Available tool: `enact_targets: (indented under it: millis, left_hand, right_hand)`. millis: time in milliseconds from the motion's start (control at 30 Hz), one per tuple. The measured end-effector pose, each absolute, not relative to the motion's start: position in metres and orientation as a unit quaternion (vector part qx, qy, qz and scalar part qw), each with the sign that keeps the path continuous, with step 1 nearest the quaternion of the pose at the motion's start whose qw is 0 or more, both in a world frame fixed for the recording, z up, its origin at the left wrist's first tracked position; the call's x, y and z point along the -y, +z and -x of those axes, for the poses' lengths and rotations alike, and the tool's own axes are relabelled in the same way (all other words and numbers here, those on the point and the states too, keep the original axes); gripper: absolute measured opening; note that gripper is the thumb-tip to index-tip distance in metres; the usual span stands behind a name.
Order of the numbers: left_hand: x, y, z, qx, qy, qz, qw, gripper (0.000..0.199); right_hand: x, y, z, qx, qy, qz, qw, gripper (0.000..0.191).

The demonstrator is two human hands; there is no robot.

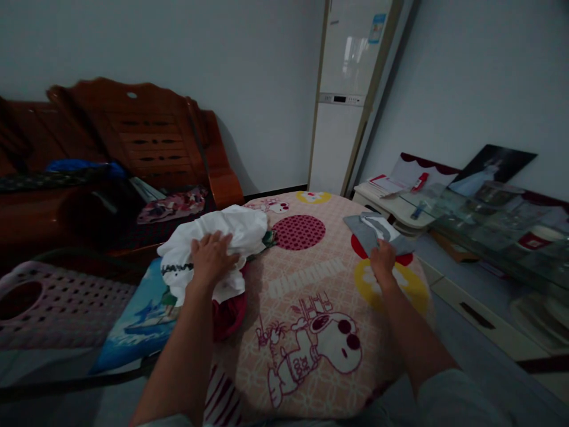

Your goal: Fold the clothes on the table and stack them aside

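Note:
My left hand (212, 255) lies on a white garment (242, 222) with dark lettering, its fingers spread over the cloth. The garment sits bunched on a heap at the left of the round table. Under it shows dark red cloth (231, 317), and a bit of green patterned cloth (269, 238) pokes out at its right. At the table's right side, my right hand (383, 258) is closed on the near edge of a flat, folded grey garment (362, 228) with a white patch. The fingertips of this hand are partly hidden.
A pink tablecloth (306, 302) with cartoon dogs covers the table. A pink perforated basket (80, 302) and a blue printed item (137, 320) stand at left, before a wooden bench (146, 130). At right are a glass-topped cabinet (489, 225) and a tall white air conditioner (340, 130) behind.

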State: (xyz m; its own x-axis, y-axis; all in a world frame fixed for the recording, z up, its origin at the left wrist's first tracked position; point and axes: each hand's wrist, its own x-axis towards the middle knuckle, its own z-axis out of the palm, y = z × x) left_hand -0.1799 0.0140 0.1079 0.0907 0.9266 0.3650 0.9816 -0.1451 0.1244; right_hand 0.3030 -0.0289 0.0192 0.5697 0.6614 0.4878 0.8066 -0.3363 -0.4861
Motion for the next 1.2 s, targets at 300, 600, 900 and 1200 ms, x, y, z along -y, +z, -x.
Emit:
enact_targets:
  millis: [300,600,900,1200]
  left_hand:
    - [-0.021,0.089,0.212,0.65,-0.136,0.745,0.069,0.056]
    - [-0.015,0.083,0.196,0.643,-0.193,0.737,0.083,0.052]
    - [0.009,0.098,0.139,0.516,-0.296,0.797,-0.106,0.046]
    - [0.023,0.07,0.129,0.524,-0.275,0.794,-0.14,0.035]
  right_hand:
    - [0.039,0.014,-0.377,0.381,-0.109,0.873,0.285,0.032]
    - [0.036,0.093,-0.27,0.556,0.06,0.712,0.425,0.018]
    - [0.095,0.148,-0.174,0.673,0.44,0.388,0.451,0.021]
    - [0.107,0.103,-0.162,0.717,0.473,0.457,0.232,0.03]
